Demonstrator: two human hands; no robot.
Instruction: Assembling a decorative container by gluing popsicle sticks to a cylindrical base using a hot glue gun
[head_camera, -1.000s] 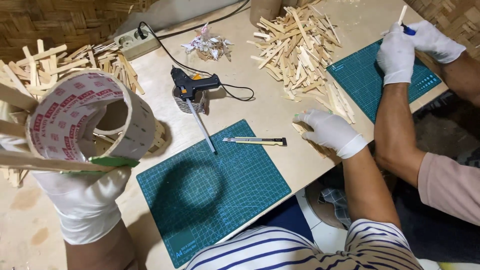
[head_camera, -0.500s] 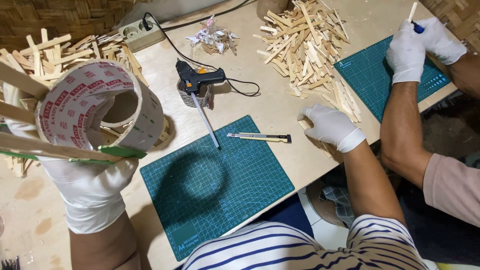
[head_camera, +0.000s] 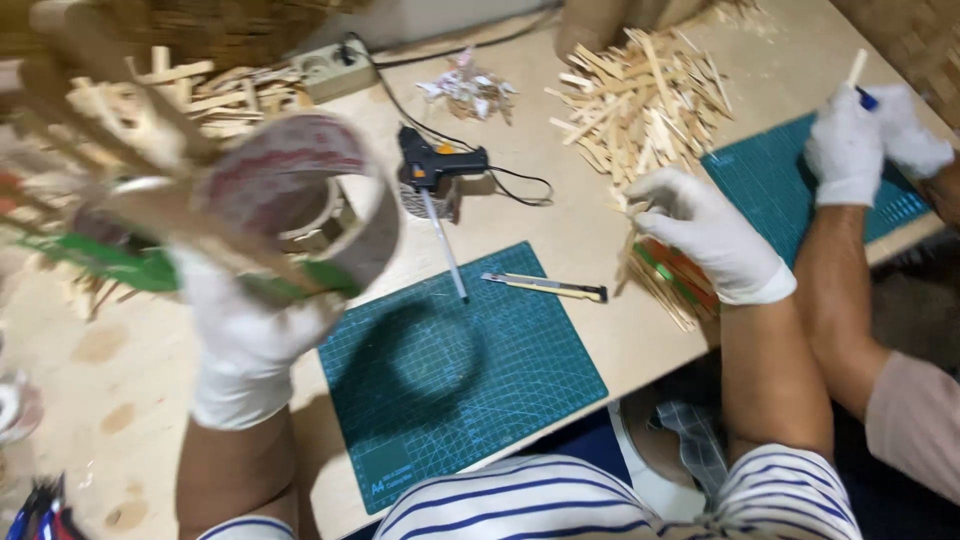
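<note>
My left hand (head_camera: 245, 345), in a white glove, is raised above the table and grips a paper-covered ring (head_camera: 300, 200) with wooden sticks and a green strip fixed across it; this part is blurred. My right hand (head_camera: 705, 235), also gloved, rests with spread fingers on the near edge of a pile of wooden sticks (head_camera: 645, 105), over a small bundle of sticks at the table edge. A green cutting mat (head_camera: 470, 370) lies in front of me. A utility knife (head_camera: 545, 288) lies at its far edge.
A glue gun (head_camera: 435, 165) stands in a cup behind the mat, its cord running to a power strip (head_camera: 335, 68). More sticks (head_camera: 215, 90) lie far left. To my right another person's gloved hands (head_camera: 865, 145) hold a stick over a second green mat (head_camera: 770, 180).
My right hand has moved from the table near the knife up onto the stick pile. My left hand with the ring has shifted right and is now motion-blurred.
</note>
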